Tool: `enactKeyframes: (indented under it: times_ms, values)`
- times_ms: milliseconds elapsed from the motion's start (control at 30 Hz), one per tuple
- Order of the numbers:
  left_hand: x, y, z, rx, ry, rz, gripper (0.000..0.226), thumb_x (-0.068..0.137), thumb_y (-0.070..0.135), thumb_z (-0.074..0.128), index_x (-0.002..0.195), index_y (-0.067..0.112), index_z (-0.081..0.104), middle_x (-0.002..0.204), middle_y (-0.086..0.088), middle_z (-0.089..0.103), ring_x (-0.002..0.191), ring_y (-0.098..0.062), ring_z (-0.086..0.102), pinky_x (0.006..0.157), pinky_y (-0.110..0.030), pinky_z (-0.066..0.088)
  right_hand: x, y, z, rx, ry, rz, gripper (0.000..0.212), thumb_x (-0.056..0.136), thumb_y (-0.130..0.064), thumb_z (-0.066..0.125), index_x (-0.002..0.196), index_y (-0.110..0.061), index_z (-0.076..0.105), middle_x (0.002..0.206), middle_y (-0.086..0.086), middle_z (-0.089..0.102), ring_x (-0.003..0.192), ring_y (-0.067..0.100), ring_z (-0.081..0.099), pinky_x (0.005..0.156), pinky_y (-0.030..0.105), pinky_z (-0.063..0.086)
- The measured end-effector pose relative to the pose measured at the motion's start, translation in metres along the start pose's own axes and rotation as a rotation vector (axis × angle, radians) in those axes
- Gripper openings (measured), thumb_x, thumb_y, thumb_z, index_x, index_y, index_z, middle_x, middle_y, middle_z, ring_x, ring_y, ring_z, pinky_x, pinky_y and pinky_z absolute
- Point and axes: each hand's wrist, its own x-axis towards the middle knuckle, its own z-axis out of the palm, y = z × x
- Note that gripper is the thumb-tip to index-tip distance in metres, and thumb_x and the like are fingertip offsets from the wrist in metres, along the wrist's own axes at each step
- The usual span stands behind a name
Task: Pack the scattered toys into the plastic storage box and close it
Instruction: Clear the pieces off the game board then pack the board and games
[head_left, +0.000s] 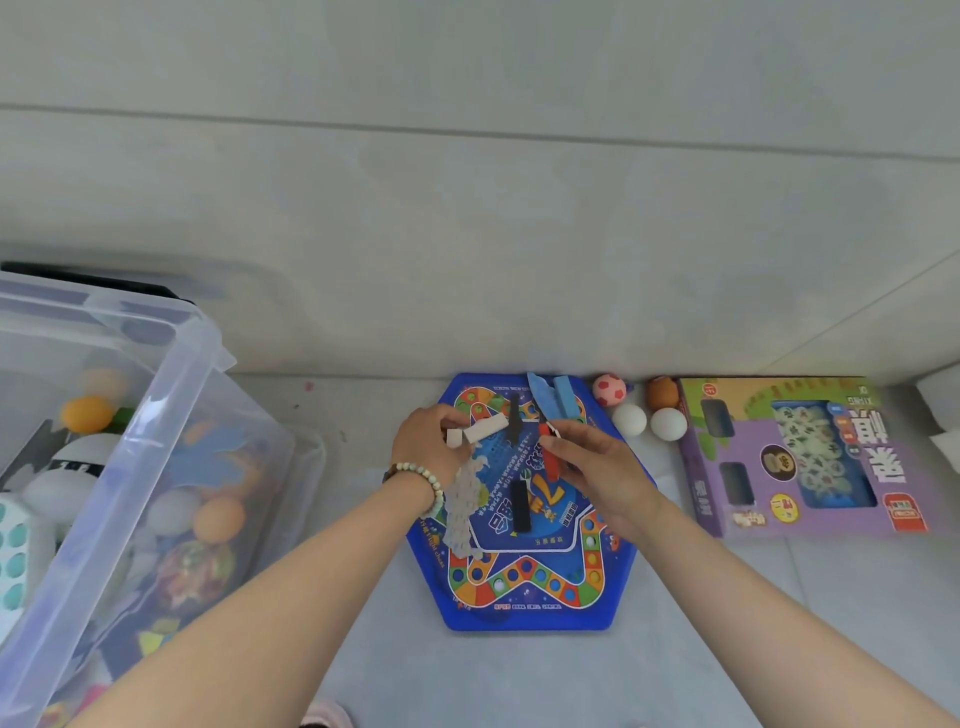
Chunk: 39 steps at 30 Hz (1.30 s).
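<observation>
A blue hexagonal game board (524, 608) lies on the floor in the middle. Small pieces lie on it: a black bar (520, 505), a grey perforated strip (464, 506), light blue pieces (553, 397). My left hand (428, 441) grips beige blocks (480, 430) over the board's far left part. My right hand (592, 462) pinches a red piece (549, 451) near the board's centre. The clear plastic storage box (156, 415) stands open at the left, holding balls and other toys.
By the wall at the board's far right lie a pink-and-white ball (609, 389), a brown ball (662, 393) and two white balls (629, 419). A purple toy package (800, 457) lies flat at the right. Grey floor runs along the wall.
</observation>
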Motion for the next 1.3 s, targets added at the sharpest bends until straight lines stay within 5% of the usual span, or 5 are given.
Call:
enactKeyframes:
  times_ms: [400,600,733,1033,1300]
  values:
    - [-0.012,-0.013,-0.015,-0.078,-0.032,0.014,0.047,0.074,0.014,0.076,0.116,0.018,0.056,0.100,0.002,0.062,0.081,-0.011,0.058,0.063,-0.012,0.043,-0.013,0.000,0.009,0.117,-0.048,0.093,0.020,0.083,-0.009,0.066,0.103,-0.014,0.066,0.104,0.006,0.067,0.095,0.017,0.062,0.074,0.025,0.055]
    - [-0.034,-0.046,-0.026,-0.048,0.110,-0.147,0.082,0.067,0.035,0.081,0.135,0.024,0.037,0.128,-0.005,0.041,0.119,-0.019,0.043,0.090,-0.029,0.043,-0.014,0.003,0.018,0.092,-0.057,0.113,0.021,0.083,-0.009,0.067,0.103,-0.015,0.067,0.103,0.004,0.068,0.095,0.015,0.063,0.075,0.023,0.052]
    - [-0.042,-0.052,-0.018,0.036,0.019,-0.188,0.115,0.056,0.051,0.082,0.146,0.026,0.015,0.144,-0.006,0.023,0.134,-0.025,0.026,0.107,-0.040,0.034,-0.016,0.004,0.026,0.075,-0.083,0.112,0.021,0.083,-0.009,0.066,0.103,-0.015,0.066,0.102,0.004,0.067,0.093,0.014,0.062,0.078,0.024,0.052]
    - [-0.036,-0.062,-0.020,-0.124,0.019,-0.119,0.058,0.079,0.038,0.070,0.128,0.021,0.045,0.122,-0.003,0.049,0.109,-0.019,0.054,0.088,-0.028,0.048,-0.019,0.005,0.035,0.050,-0.094,0.130,0.016,0.085,-0.009,0.064,0.099,-0.017,0.066,0.101,0.002,0.064,0.098,0.017,0.059,0.077,0.025,0.052]
    - [-0.032,-0.067,-0.020,-0.200,-0.001,-0.173,0.046,0.073,0.034,0.077,0.108,0.018,0.052,0.106,0.000,0.057,0.095,-0.016,0.060,0.069,-0.021,0.052,-0.019,0.005,0.040,0.102,-0.114,0.160,0.016,0.085,-0.009,0.064,0.098,-0.018,0.065,0.104,0.004,0.063,0.101,0.018,0.058,0.077,0.026,0.052]
